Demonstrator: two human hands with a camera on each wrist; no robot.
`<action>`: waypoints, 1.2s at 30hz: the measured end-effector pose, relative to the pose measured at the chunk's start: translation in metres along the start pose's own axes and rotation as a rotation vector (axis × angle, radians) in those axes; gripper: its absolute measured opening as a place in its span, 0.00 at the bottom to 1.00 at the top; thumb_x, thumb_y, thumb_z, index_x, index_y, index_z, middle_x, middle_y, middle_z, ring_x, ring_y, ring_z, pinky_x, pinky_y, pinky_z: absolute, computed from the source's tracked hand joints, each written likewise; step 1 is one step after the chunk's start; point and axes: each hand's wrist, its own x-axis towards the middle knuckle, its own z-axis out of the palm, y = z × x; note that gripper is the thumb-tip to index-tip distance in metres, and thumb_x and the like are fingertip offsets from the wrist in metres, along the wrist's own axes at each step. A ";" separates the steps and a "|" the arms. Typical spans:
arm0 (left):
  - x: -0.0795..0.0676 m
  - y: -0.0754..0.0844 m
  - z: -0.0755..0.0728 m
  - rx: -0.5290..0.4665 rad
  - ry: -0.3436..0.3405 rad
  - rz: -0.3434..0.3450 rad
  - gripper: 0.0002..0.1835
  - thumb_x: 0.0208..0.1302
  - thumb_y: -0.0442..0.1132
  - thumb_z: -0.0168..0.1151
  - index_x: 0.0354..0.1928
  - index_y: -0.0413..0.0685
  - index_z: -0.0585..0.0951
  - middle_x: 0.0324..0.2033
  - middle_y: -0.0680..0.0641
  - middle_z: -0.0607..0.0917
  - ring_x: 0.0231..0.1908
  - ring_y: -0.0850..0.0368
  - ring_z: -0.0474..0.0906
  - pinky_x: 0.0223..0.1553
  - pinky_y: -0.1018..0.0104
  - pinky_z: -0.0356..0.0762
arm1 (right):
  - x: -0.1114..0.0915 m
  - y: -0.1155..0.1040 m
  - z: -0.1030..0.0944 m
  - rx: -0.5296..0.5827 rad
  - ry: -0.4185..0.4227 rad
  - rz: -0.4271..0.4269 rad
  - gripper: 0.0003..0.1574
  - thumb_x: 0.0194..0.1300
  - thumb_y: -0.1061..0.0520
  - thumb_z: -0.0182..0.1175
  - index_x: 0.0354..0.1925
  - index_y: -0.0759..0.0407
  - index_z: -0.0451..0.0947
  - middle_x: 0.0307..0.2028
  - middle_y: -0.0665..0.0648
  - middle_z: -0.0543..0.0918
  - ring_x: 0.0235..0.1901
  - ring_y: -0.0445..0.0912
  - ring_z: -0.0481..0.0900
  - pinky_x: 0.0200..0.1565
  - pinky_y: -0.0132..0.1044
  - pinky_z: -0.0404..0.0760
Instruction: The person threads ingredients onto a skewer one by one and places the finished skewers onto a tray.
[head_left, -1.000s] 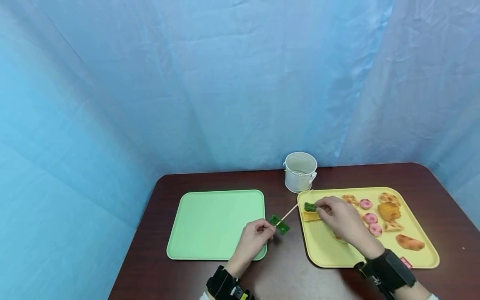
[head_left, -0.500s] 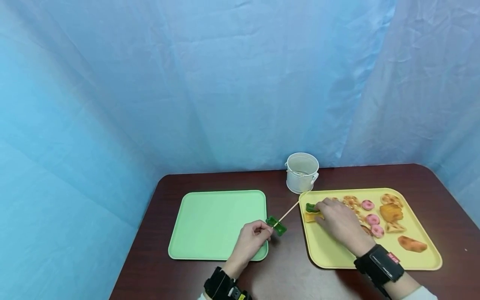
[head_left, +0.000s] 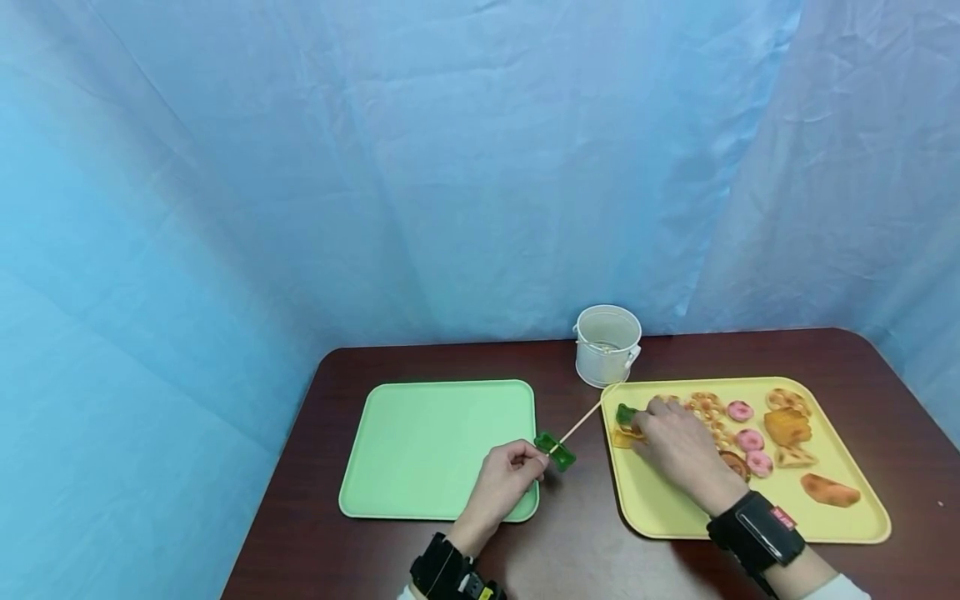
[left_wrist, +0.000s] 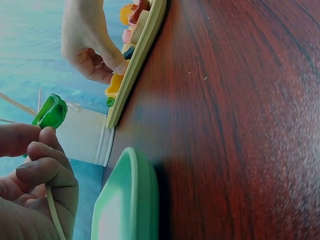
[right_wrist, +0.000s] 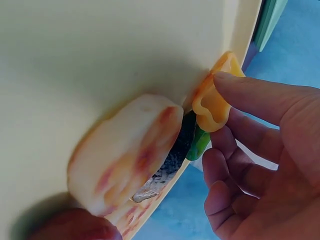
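Note:
My left hand (head_left: 510, 475) pinches a thin wooden skewer (head_left: 581, 423) between thumb and forefinger, near the right edge of the green tray. Threaded on it, just beyond the fingertips, is a green pepper piece (head_left: 555, 451), also seen in the left wrist view (left_wrist: 52, 111). Over the left side of the yellow tray (head_left: 637, 508), my right hand (head_left: 678, 442) pinches a hollow yellow pepper piece (right_wrist: 220, 92) between thumb and fingers. Another green pepper piece (head_left: 626, 414) lies right behind it, partly hidden by the hand. A pale browned food piece (right_wrist: 130, 150) and a dark piece (right_wrist: 177, 150) lie alongside.
A green tray (head_left: 438, 450) lies at the left. Behind the trays stands a small white bucket (head_left: 606, 354). Pink rings (head_left: 750, 440), a brown ring (head_left: 735, 465) and several fried-looking pieces (head_left: 787, 425) cover the yellow tray's right part. A blue curtain (head_left: 480, 167) hangs behind the table.
My right hand has lowered toward the front-left pieces and turned slightly, its fingers now on the yellow pepper piece, which has tilted a little. The left hand with the skewer stays nearly still.

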 end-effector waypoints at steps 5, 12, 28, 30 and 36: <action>0.001 -0.002 0.000 -0.006 -0.003 0.002 0.14 0.63 0.42 0.62 0.34 0.35 0.84 0.25 0.37 0.82 0.24 0.45 0.75 0.23 0.74 0.67 | -0.001 0.000 0.000 -0.013 0.020 -0.021 0.10 0.44 0.56 0.73 0.24 0.57 0.79 0.24 0.53 0.71 0.26 0.50 0.70 0.29 0.44 0.70; 0.001 -0.002 0.001 -0.004 -0.004 -0.004 0.14 0.63 0.42 0.62 0.34 0.34 0.84 0.25 0.38 0.83 0.24 0.47 0.75 0.23 0.74 0.67 | -0.003 0.001 0.001 0.054 -0.021 0.030 0.15 0.44 0.58 0.73 0.23 0.53 0.73 0.21 0.49 0.70 0.23 0.46 0.69 0.26 0.41 0.69; 0.000 0.001 0.001 -0.021 -0.011 -0.015 0.14 0.64 0.41 0.61 0.36 0.33 0.83 0.26 0.35 0.82 0.23 0.45 0.73 0.22 0.74 0.66 | -0.006 0.006 -0.011 0.357 -0.062 0.251 0.09 0.55 0.51 0.69 0.31 0.50 0.79 0.24 0.43 0.80 0.25 0.37 0.77 0.29 0.38 0.75; 0.000 0.001 0.001 -0.019 -0.010 -0.012 0.14 0.64 0.40 0.60 0.36 0.32 0.83 0.26 0.34 0.82 0.23 0.46 0.73 0.22 0.74 0.66 | -0.006 0.007 -0.013 0.395 -0.054 0.271 0.10 0.57 0.49 0.68 0.32 0.51 0.79 0.25 0.43 0.81 0.27 0.38 0.78 0.31 0.39 0.75; 0.000 0.002 0.001 -0.019 -0.009 -0.011 0.14 0.64 0.40 0.60 0.35 0.32 0.83 0.25 0.35 0.82 0.22 0.49 0.73 0.22 0.74 0.66 | -0.006 0.011 -0.016 0.544 -0.034 0.347 0.22 0.59 0.40 0.65 0.39 0.57 0.83 0.30 0.48 0.84 0.31 0.41 0.81 0.33 0.37 0.78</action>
